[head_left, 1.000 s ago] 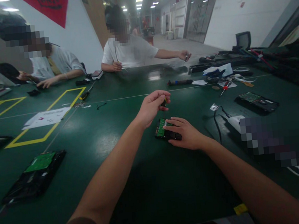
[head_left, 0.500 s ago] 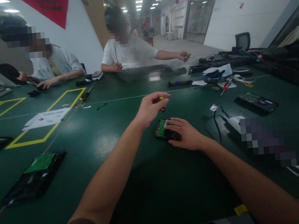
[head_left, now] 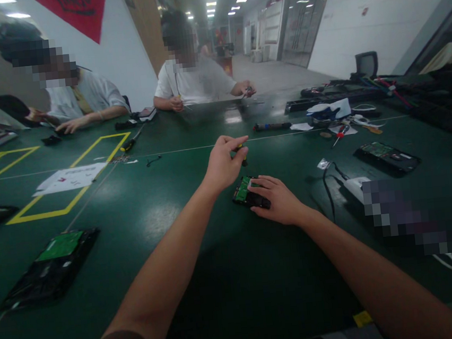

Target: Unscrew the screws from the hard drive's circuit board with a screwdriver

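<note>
Here's the drive (head_left: 242, 190) on the bench (head_left: 236, 275), the right hand (head_left: 277, 199) spread over its right side. Just above the drive's far edge, the left hand (head_left: 225, 161) pinches a yellow-and-black tool (head_left: 244, 162), likely a screwdriver; whether its tip meets the drive, can't tell! Best play here: hold it upright, press lightly, turn with thumb and finger, and let the spread fingers take the twist, clear of the tip.

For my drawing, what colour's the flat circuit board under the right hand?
The circuit board is green (head view).
</note>
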Demonstrator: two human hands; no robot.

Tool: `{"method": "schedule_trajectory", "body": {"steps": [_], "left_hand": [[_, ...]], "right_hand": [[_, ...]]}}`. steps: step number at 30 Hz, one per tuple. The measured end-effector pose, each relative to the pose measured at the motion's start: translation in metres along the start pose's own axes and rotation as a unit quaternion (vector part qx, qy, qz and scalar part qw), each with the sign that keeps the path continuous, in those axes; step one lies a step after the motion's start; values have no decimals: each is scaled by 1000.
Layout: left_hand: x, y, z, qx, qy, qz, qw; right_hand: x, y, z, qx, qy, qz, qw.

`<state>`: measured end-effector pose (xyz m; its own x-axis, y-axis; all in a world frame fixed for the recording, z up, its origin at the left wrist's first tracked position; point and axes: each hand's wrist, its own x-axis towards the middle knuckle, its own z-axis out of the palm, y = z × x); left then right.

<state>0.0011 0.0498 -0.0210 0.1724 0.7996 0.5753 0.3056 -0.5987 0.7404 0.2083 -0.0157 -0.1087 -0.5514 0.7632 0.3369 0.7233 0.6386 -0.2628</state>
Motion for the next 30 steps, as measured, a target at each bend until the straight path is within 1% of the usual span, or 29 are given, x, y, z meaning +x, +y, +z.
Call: {"method": "schedule_trajectory", "body": {"steps": [3, 7, 9, 16, 22, 26, 30], "left_hand": [[0, 1, -2, 31, 1, 23, 999], [-1, 1, -4, 6, 7, 6, 1000], [-2, 1, -4, 7, 3, 10, 1000], [-3, 2, -6, 60, 4, 62, 996], [-2, -5, -1, 81, 1, 84, 993], [-3, -8, 3, 92, 14, 96, 991], [-5, -5, 5, 95, 43, 108, 989]], "right_hand": [[1, 1, -2, -1, -6, -2, 1000], [0, 3, -8, 2, -24, -16, 1000], [0, 4, -9, 2, -28, -20, 999], [-1, 6, -9, 20, -19, -28, 999], [-1, 7, -9, 25, -10, -38, 999], [-1, 8, -8, 35, -5, -38, 999], [-2, 8, -8, 33, -7, -37, 999]]}}
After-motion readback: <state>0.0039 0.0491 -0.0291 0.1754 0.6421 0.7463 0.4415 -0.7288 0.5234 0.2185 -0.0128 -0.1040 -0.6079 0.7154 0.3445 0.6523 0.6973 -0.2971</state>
